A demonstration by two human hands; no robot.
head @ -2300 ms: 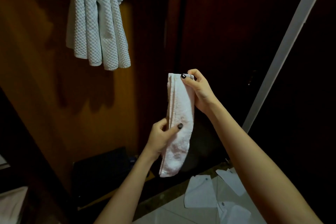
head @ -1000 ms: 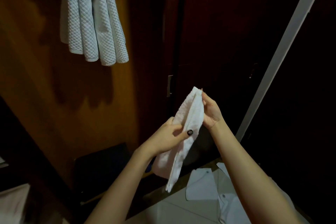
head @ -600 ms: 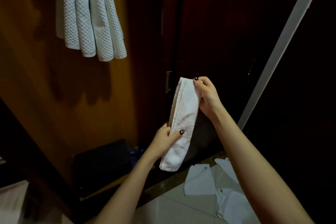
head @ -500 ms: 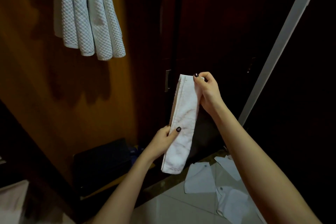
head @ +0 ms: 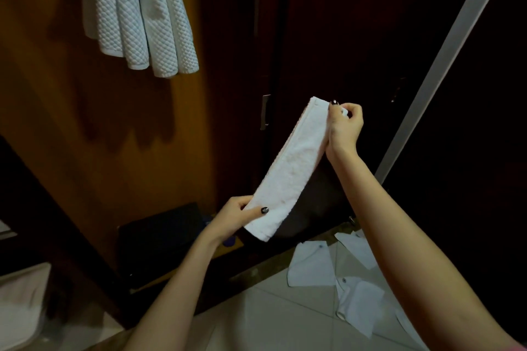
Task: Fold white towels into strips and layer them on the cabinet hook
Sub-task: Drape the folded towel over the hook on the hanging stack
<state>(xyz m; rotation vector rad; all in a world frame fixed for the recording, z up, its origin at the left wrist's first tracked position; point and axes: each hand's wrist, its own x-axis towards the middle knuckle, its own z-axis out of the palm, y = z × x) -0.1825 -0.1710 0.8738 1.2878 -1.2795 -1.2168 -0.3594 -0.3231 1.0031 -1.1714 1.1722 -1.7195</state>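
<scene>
While the head view looks down into a dim wardrobe corner, a white towel strip (head: pixel 291 168) is stretched slantwise in the air between both hands, in front of the dark cabinet doors (head: pixel 336 37). The right hand (head: pixel 343 128) pinches the strip's upper end, thumb and curled fingers closed on the corner. The left hand (head: pixel 236 216) grips the lower end, thumb laid across the front of the cloth and fingers wrapped behind it. The strip is folded lengthwise, its stacked edges showing along the left side.

Up and to the left, well apart from the held strip, several quilted white towels (head: pixel 139 8) hang in folded lengths against the orange-brown cabinet panel (head: pixel 71 137); their upper ends run past the top edge. A metal handle (head: pixel 265 112) sits on the door edge just left of the strip's top.

Low in the open compartment stands a dark box (head: pixel 162 242); what it holds cannot be told. A pale container-like shape (head: pixel 20 302) shows at the lower left, its contents unclear. On the tiled floor (head: pixel 271 316) lies a white buttoned shirt (head: pixel 342 279), spread flat near the cabinet's base.
</scene>
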